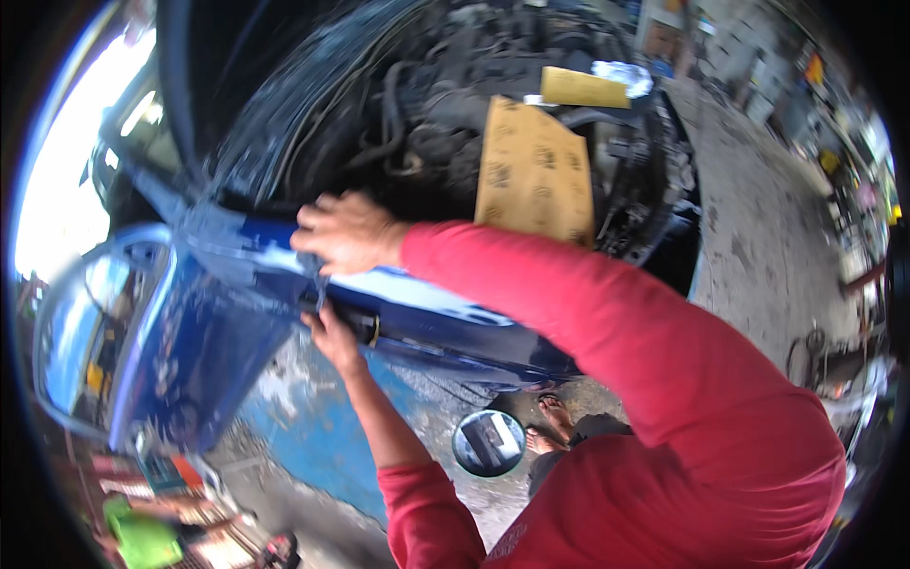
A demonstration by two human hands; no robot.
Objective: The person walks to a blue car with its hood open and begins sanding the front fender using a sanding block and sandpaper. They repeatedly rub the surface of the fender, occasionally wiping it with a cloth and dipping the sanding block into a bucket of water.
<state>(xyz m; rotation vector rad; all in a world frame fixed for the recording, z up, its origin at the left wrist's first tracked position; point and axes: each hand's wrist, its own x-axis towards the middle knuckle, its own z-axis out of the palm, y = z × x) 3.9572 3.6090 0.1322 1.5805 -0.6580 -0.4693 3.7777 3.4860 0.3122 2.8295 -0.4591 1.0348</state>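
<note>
A dark blue car fender (pixel 445 332) with pale, sanded-looking patches on its top lies before me. My right hand (pixel 351 232) reaches across from the right, fingers bent down on the fender's upper edge and smeared by motion. Below it, my left hand (pixel 335 339) is at the fender's side, thumb and fingers drawn together. Between both hands is a small dark piece (pixel 311 286), too blurred to name; both hands seem to grip it. A dull grey patch (pixel 216 237) covers the body near the door pillar.
Tan sandpaper sheets (pixel 536 175) lie over the open engine bay (pixel 445 104). The blue car door (pixel 190 370) stands open at left. A round container (pixel 488 443) sits on the floor by my feet. A person in green (pixel 142 536) is at lower left.
</note>
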